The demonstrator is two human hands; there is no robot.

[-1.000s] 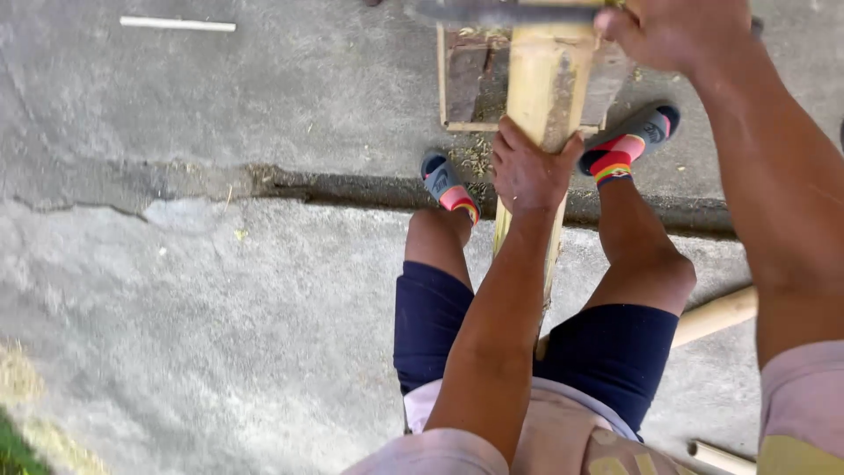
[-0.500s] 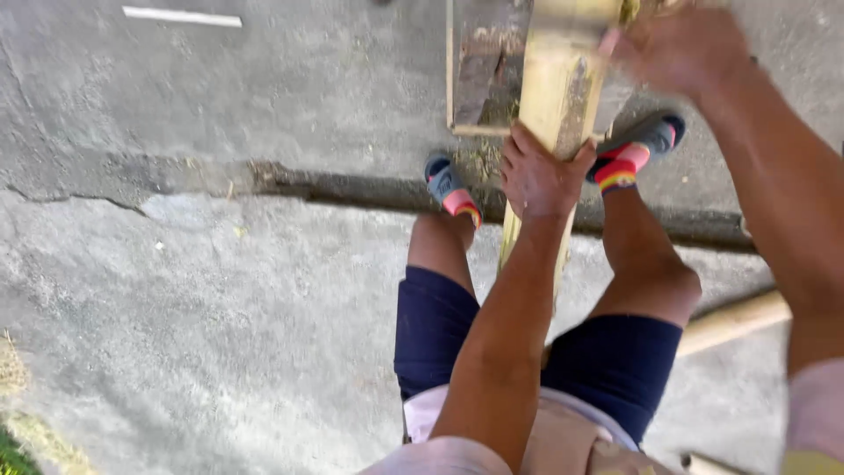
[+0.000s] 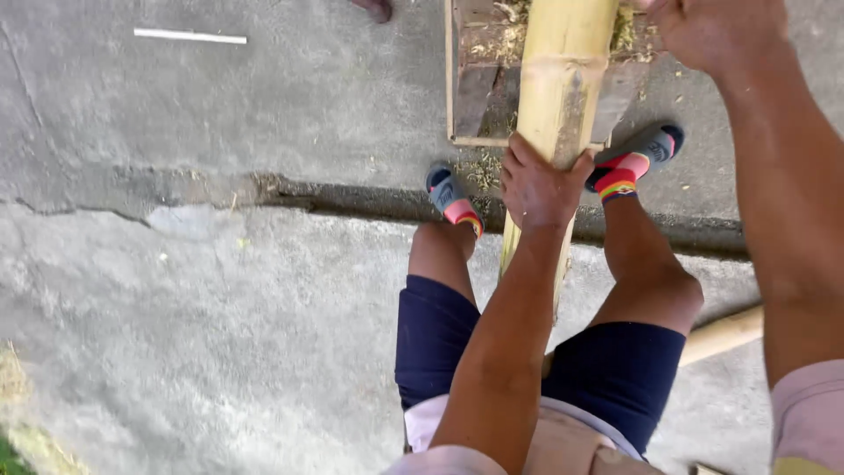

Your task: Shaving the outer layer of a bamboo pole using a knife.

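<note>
Two hands: left hand [image 3: 538,183] grips the bamboo pole [image 3: 563,79]; right hand [image 3: 716,31], above it, seems closed, partly cut off.

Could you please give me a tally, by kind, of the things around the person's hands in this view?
Thick yellow bamboo poles: 2
Shallow wooden frame on the concrete: 1
Thin white stick on the concrete: 1
Grey sandals worn with striped socks: 2
Bare hands: 2, left hand, right hand
Total: 8
</note>
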